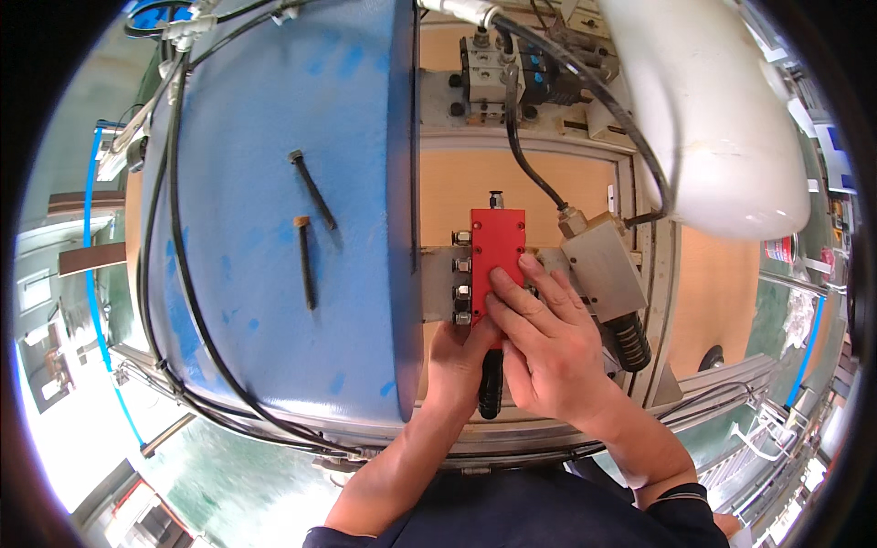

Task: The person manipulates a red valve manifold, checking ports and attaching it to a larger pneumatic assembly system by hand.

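Note:
A red rectangular manifold block (pixel 498 239) lies upright in view between the blue machine body and a silver valve block. Metal push-in fittings (pixel 462 265) line its left side, and one more fitting (pixel 496 198) tops its far end. My left hand (pixel 454 363) grips the block's near left corner, with its thumb at the near edge and its other fingers mostly hidden. Over the block's near right part, my right hand (pixel 559 352) presses with bent fingers on the red face and right edge. A black ribbed cylinder (pixel 491 388) shows between my hands.
Two long dark bolts (pixel 313 192) lie on the blue machine body (pixel 265 119). The silver valve block (pixel 607 269), with a black hose (pixel 523 151), stands to the right. A white cylinder (pixel 722 119) overhangs the far right. Black cables (pixel 174 237) run along the left.

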